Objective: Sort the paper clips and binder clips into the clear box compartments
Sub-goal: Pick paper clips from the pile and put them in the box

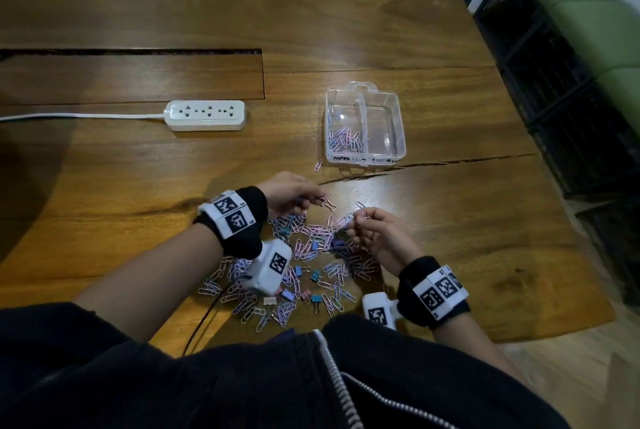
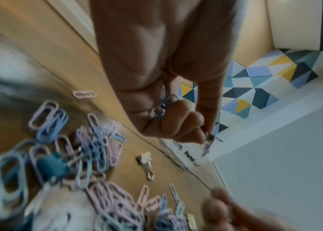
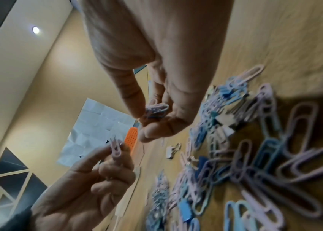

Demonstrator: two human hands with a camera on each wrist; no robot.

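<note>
Head view shows the left hand (image 1: 287, 193) and the right hand (image 1: 381, 238) raised just above a spread of paper clips (image 1: 311, 248) on the desk (image 1: 138, 186), each hand grasping a few clips. From the left wrist, the left fingers (image 2: 178, 115) are curled round a small bunch of blue clips, with another clip pinched at the tips. From the right wrist, the right fingers (image 3: 133, 100) and thumb pinch a little cluster of pink and blue clips against the palm. The clear box (image 1: 398, 123) stands beyond the fingertips, well apart from both hands; its left compartment holds some paper clips already and its right compartment looks bare. A stray pink clip (image 1: 318, 165) lies between the left fingers and the box. Binder clips (image 1: 316, 297) sit scattered among the pile, nearer the body than the fingers.

The paper clips are probably very light, thin, springy wire that slips and hooks together, so a pinch across the flat loops with thumb and forefinger should hold best, and tangled ones may lift as a chain. The binder clips are likely stiffer and chunkier, easiest taken by the coloured body or the wire handles. A white power strip (image 1: 206, 115) lies far left of the fingers
</note>
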